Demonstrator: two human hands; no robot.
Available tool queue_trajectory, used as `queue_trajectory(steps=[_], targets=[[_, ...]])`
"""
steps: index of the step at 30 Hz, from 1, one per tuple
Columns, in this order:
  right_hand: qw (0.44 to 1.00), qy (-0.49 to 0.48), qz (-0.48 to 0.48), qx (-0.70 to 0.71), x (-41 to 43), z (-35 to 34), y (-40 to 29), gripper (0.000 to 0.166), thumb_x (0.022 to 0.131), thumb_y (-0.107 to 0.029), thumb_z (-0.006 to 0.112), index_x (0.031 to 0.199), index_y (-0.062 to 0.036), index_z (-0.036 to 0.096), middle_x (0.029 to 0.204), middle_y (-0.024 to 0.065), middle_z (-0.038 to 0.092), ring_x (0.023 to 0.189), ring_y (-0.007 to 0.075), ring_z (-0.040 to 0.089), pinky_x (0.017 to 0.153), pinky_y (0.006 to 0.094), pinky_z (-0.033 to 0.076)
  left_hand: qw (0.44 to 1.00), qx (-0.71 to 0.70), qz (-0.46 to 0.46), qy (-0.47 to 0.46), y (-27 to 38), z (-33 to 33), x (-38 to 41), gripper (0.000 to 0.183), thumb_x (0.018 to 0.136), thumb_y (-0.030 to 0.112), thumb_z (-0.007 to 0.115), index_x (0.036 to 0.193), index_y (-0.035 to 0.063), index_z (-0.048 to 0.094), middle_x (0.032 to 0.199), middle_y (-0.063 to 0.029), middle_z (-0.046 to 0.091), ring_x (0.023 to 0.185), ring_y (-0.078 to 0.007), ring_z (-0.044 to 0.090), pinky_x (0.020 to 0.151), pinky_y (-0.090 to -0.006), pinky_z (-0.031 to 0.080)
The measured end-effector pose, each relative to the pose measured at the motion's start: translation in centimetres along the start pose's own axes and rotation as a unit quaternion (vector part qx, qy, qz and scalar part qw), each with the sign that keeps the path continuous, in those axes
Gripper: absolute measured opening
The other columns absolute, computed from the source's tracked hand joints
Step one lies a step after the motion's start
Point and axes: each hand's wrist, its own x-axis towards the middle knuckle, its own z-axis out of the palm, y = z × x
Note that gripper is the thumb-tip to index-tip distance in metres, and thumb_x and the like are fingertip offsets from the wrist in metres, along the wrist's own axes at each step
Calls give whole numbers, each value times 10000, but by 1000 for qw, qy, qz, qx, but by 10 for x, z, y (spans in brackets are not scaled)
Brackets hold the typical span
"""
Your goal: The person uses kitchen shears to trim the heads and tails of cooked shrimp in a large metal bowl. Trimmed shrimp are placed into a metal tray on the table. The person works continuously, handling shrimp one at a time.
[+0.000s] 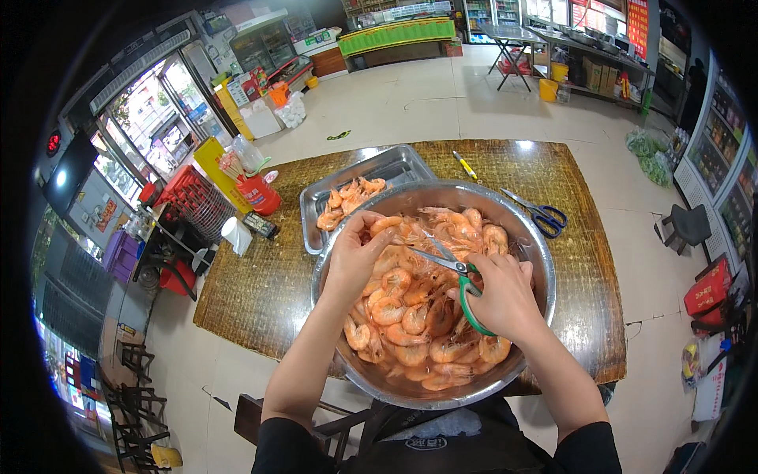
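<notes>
My left hand (355, 249) pinches a pinkish-orange shrimp (386, 224) over the far left part of a large steel basin (435, 404). In my right hand (503, 290) are green-handled scissors (441, 260), their blades parted and pointing toward the held shrimp. Below both hands, many orange shrimp (408, 338) sit in cloudy liquid in the basin. Behind the basin, to the left, a rectangular steel tray (408, 160) holds a small heap of shrimp (352, 198).
The brown table (249, 290) also bears dark-handled scissors (548, 219), a yellow marker (465, 165), a red container of sticks (257, 192), a tissue roll (235, 234) and a dark box (260, 225). A wooden chair (249, 418) stands near my left side.
</notes>
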Motion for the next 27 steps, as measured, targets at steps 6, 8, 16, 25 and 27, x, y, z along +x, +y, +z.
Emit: queue_trajectory(steps=[6, 8, 16, 25, 27], targets=[[1000, 3, -16, 2, -1, 3, 1, 480, 826, -373, 822, 1154, -47, 696, 1015, 158, 691, 1047, 352, 605, 965, 482, 356, 999, -34, -20, -12, -3, 4, -5, 139, 1000, 33, 671, 1115, 44, 595, 1075, -19, 678, 953, -69, 622, 861, -235, 511], [1000, -3, -22, -3, 0, 3, 0, 473, 829, -365, 819, 1154, -44, 698, 1018, 159, 690, 1050, 349, 604, 965, 480, 353, 999, -27, -13, -16, -4, 4, -6, 129, 1001, 43, 676, 1105, 46, 599, 1069, -20, 682, 941, -66, 617, 849, -235, 506], [999, -31, -18, -11, 0, 2, -1, 450, 841, -362, 805, 1140, -41, 703, 1012, 161, 688, 1045, 347, 610, 962, 478, 348, 994, -89, -67, -17, 0, 9, -11, 148, 1002, 72, 697, 1127, 35, 627, 1014, -4, 662, 914, -56, 595, 830, -221, 508], [998, -24, -51, -8, 0, 5, 2, 478, 838, -375, 816, 1161, -42, 701, 1007, 166, 689, 1065, 347, 625, 946, 480, 368, 954, -263, -143, -33, -11, -3, -9, 100, 1031, 76, 644, 1124, 59, 613, 1079, -52, 701, 939, -112, 629, 839, -266, 516], [998, -21, -55, -6, 0, 6, 1, 477, 840, -372, 815, 1163, -40, 701, 1018, 162, 691, 1071, 350, 625, 936, 476, 378, 940, -301, -159, -35, -13, -5, -9, 113, 1038, 74, 627, 1147, 54, 609, 1111, -59, 698, 954, -122, 628, 858, -272, 512]])
